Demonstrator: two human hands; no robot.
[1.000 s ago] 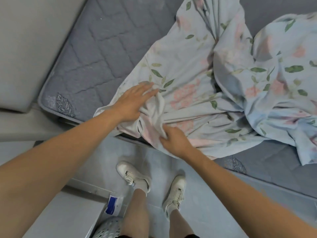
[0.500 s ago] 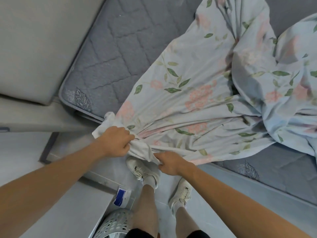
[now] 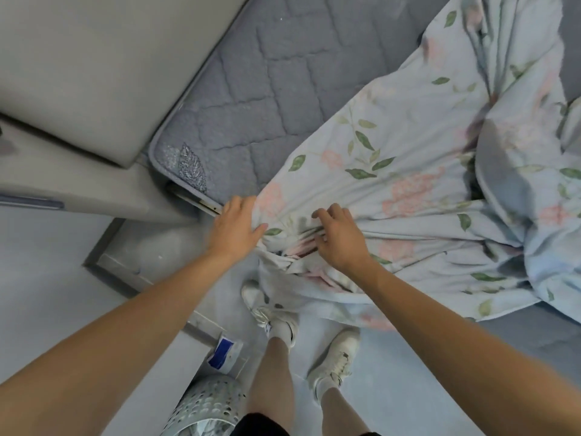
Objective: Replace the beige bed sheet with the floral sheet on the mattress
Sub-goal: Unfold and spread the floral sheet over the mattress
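1. The mattress (image 3: 251, 99), grey and quilted, runs from the top centre of the frame down to a rounded corner at centre left; much of its surface there is bare.
2. The floral sheet (image 3: 408, 171), pale with pink blooms and green leaves, lies rumpled over the right half of the frame, on the mattress. Its near edge is bunched at the centre and spills over the mattress side toward the floor.
3. A padded beige headboard (image 3: 94, 58) fills the upper left, beside the mattress corner.
4. The left hand (image 3: 235, 228), centre of frame, lies on the sheet's edge at the mattress side with fingers nearly straight and spread, thumb pressing the cloth; it is released, not clenched.
5. The right hand (image 3: 338, 237), just right of it, rests on the bunched folds with fingers loosely bent and fingertips touching fabric; whether it pinches cloth I cannot tell.
6. A perforated basket (image 3: 207, 404) stands at the bottom centre, beside the person's legs.
7. White sneakers (image 3: 336, 357) stand on the floor below the hanging sheet.
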